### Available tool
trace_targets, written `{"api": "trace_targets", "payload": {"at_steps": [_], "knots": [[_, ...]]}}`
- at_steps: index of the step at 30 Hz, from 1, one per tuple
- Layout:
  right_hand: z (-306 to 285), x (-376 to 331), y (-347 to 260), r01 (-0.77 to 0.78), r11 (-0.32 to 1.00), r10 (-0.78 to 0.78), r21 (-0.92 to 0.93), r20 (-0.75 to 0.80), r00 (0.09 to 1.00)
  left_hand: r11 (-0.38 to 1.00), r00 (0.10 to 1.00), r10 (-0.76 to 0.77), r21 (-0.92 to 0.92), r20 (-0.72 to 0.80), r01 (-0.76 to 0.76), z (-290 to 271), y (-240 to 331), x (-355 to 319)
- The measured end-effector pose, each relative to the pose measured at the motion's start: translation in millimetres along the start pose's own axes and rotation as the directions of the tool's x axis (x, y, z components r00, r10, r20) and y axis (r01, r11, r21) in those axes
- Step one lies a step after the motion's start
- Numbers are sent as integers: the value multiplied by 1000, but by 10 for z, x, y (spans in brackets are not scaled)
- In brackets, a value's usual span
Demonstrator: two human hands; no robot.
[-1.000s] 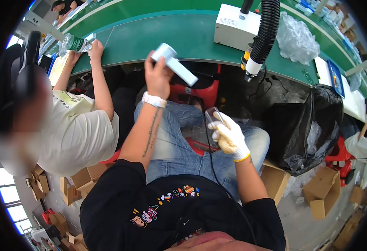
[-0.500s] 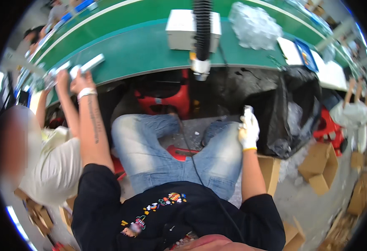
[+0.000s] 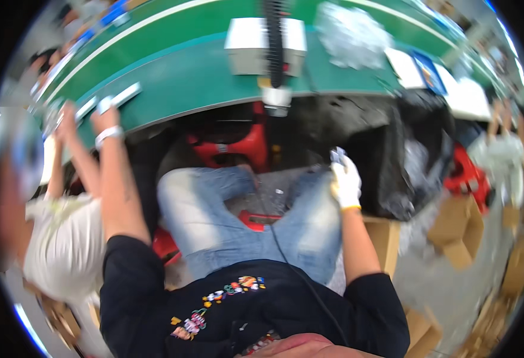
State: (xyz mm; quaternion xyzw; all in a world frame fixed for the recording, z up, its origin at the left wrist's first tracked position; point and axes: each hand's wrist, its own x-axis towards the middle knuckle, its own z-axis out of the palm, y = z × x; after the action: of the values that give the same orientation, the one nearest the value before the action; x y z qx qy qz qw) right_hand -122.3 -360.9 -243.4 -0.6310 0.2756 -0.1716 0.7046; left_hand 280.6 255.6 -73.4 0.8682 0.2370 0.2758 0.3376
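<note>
My left hand [image 3: 104,122], bare with a white band at its wrist, reaches to the green bench at the left. Its fingers are closed at a small white piece [image 3: 104,105], smeared by motion. Just beyond lies a longer white bar [image 3: 125,93], and another white bar [image 3: 86,108] is left of the hand. My right hand [image 3: 348,184] wears a white glove and is held above my right knee. It is closed around a small silvery item [image 3: 337,156] whose kind I cannot make out.
A co-worker's hand [image 3: 66,119] works close to my left hand. On the green bench [image 3: 184,89] stand a white box [image 3: 244,51] and clear plastic wrap [image 3: 354,39]. A black ribbed hose [image 3: 275,53] hangs in front. A black bag [image 3: 387,167] and cardboard carton [image 3: 458,230] sit at the right.
The whole view has shifted slightly, so the bench things appear further left. The silvery item in my right hand now tips more to the left. My left hand stays by the white pieces.
</note>
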Motion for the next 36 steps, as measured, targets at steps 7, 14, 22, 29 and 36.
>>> {"api": "trace_targets", "payload": {"at_steps": [7, 14, 22, 29, 36], "knots": [[-33, -112, 53, -125, 991, 123, -36, -61, 991, 816, 805, 542, -78, -241, -573, 39, 559, -1292], [184, -16, 132, -50, 982, 53, -180, 12, 999, 699, 697, 714, -19, 66, -715, 244, 814, -2049], [94, 146, 262, 35, 980, -28, -194, 37, 999, 684, 684, 730, 36, -8, -729, 401, 706, -2080], [-207, 724, 105, -102, 971, 120, -217, 75, 990, 712, 711, 702, 14, -48, -702, 422, 692, -2112], [-474, 915, 606, 260, 472, -201, -842, 185, 962, 690, 688, 722, 10, -66, -723, 459, 705, -2097]]}}
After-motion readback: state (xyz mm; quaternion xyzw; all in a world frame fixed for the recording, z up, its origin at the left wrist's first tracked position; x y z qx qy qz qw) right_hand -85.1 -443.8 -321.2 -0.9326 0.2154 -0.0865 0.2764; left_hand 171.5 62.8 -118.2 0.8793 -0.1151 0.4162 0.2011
